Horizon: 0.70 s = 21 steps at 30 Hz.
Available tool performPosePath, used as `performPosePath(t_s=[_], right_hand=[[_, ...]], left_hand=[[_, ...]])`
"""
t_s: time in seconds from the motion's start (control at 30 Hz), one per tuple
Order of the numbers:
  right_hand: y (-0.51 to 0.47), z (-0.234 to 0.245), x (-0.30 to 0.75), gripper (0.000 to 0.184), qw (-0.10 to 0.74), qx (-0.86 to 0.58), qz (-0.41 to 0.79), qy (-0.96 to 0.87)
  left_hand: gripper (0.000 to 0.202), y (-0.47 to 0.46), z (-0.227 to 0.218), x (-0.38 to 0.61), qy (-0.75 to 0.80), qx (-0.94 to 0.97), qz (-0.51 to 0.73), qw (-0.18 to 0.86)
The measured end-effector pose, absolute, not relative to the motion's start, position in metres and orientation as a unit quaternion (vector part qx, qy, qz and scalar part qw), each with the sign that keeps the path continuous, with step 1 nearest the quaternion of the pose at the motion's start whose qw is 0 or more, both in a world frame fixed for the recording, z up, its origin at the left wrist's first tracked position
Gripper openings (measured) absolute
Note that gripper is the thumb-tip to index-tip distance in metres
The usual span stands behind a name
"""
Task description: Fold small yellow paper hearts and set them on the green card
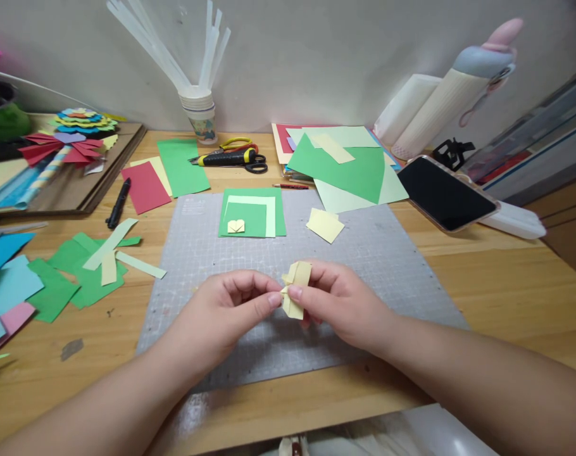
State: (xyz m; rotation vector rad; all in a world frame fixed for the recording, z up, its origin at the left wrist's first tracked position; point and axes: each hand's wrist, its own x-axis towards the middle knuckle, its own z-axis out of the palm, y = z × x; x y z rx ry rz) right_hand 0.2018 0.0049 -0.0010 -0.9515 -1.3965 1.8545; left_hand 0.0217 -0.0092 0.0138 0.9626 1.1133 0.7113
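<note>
A folded piece of pale yellow paper [298,275] is held above the grey cutting mat [364,253]. My right hand [338,297] grips it, with the thumb flat on its face and the other fingers behind. At the paper's left edge, my left hand [243,301] pinches a small folded corner between thumb and forefinger. Farther back on the mat, a small folded yellow paper heart [236,226] rests on stacked green and pale green paper squares [252,196]. A loose yellow paper square [325,225] lies to their right.
Green paper scraps [55,291] spread over the left side, near a black pen [119,204]. Scissors and pliers [228,157] lie behind the mat, near paper cups holding clear sticks [200,117]. A phone [444,193] and a bottle [454,101] are at right.
</note>
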Motion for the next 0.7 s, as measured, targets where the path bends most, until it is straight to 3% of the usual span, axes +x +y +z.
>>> performPosePath(t_s=[0.7], right_hand=[[0.0003, -0.0009, 0.2009, 0.017, 0.296, -0.341, 0.682, -0.576]], left_hand=[[0.017, -0.0123, 0.0141, 0.0238, 0.513, 0.514, 0.311, 0.613]])
